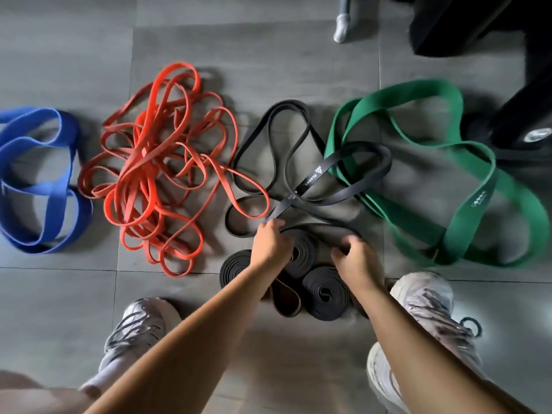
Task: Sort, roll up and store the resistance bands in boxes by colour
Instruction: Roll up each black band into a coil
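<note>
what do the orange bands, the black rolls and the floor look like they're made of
Orange bands: probably latex or rubber, smooth with a slight sheen; the thin strips flop in loose, springy loops.
Black rolls: likely thicker rubber, matte; they coil tightly in flat layers.
Floor: grey tiles, perhaps stone-look ceramic or rubber matting; matte, with straight seams.

We look down on a grey tiled floor (59,294) — a pale left sneaker (140,327) and a right sneaker (427,297) at its near edge. At the far edge stands a white-capped metal leg (342,25); black equipment (478,25) fills the far right corner, with a shiny-hubbed dark disc (534,134) at the right edge.
</note>
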Available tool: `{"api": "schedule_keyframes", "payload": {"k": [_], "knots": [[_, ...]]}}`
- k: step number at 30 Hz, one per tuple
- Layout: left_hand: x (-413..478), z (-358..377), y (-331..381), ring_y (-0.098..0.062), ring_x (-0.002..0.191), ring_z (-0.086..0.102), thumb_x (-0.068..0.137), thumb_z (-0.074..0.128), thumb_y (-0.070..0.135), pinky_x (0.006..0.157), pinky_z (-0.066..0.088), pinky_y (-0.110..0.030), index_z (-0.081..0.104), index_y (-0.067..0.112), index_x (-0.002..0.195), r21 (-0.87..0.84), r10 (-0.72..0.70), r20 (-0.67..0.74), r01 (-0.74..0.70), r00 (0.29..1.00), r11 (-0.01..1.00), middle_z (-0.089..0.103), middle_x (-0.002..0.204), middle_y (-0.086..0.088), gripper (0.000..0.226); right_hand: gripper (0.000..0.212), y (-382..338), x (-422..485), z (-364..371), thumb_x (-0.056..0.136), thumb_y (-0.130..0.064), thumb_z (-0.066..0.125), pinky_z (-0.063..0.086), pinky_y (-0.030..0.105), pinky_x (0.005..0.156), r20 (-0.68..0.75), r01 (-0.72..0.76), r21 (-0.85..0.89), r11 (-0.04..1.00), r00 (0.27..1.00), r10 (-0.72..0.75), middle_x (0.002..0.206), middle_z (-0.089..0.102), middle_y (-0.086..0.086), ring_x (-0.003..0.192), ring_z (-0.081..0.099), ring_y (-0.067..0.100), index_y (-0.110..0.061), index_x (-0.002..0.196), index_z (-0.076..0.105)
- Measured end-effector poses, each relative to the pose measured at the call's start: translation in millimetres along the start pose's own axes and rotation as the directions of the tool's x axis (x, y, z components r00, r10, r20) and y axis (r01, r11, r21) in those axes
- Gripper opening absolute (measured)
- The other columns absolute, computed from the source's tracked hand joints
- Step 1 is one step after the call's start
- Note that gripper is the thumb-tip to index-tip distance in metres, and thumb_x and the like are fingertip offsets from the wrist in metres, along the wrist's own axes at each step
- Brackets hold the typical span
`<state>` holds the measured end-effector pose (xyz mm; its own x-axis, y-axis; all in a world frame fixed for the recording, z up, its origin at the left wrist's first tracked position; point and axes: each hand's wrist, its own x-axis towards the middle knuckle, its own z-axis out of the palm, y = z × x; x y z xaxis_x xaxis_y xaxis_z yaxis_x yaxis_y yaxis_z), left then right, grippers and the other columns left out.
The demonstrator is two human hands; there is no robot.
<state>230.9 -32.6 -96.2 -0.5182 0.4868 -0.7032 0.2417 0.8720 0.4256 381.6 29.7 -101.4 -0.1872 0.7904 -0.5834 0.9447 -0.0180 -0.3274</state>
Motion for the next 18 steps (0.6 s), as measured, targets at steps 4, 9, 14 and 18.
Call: {"api": "schedule_keyframes", "payload": {"k": [4,9,14,18], "knots": [[21.0,-13.6,15.1,-0.034,0.111,0.053,0.086,0.050,0.016,0.090,0.041,-0.033,0.058,0.011,0.121,0.001,0.046,0.015,-0.046,0.999,0.999,0.058,0.116,-0.018,0.036,0.037,-45.4,35.0,-11.0,0.087,-0.018,0.058,0.044,0.038,0.089,-0.148,0.249,-0.047,0.967,0.956,-0.253,0.125,0.057,0.009,0.114,0.052,0.031,-0.015,0.124,0.056],[16.6,-26.3,13.3,-0.036,0.090,0.060,0.082,0.051,0.012,0.076,0.048,-0.033,0.064,0.013,0.100,-0.036,0.043,0.069,-0.040,0.997,0.999,0.060,0.096,-0.013,0.023,0.041,-69.9,69.4,-9.8,0.088,-0.026,0.055,0.002,0.047,0.116,0.156,0.401,-0.519,0.755,0.913,-0.378,0.127,0.058,0.001,0.133,0.036,0.019,-0.023,0.128,0.048],[-3.3,-58.3,7.6,-0.028,0.112,0.055,0.084,0.057,0.017,0.091,0.046,-0.034,0.040,0.017,0.137,0.037,0.113,0.025,-0.114,0.993,0.993,0.053,0.126,-0.009,0.056,0.031,-92.5,42.9,-34.2,0.091,-0.028,0.052,0.003,0.045,0.117,0.146,0.523,-0.453,0.723,0.843,-0.518,0.119,0.061,-0.002,0.120,0.047,0.020,-0.027,0.121,0.056],[-39.3,-105.7,41.9,-0.029,0.106,0.056,0.085,0.062,0.023,0.087,0.048,-0.041,0.025,0.032,0.145,0.182,0.413,-0.036,-0.401,0.910,0.898,0.044,0.126,-0.007,0.071,0.038,-134.2,5.0,-86.5,0.082,-0.025,0.061,0.030,0.031,0.097,0.119,0.651,-0.226,0.725,0.757,-0.643,0.118,0.060,0.005,0.114,0.048,0.027,-0.019,0.119,0.057]]}}
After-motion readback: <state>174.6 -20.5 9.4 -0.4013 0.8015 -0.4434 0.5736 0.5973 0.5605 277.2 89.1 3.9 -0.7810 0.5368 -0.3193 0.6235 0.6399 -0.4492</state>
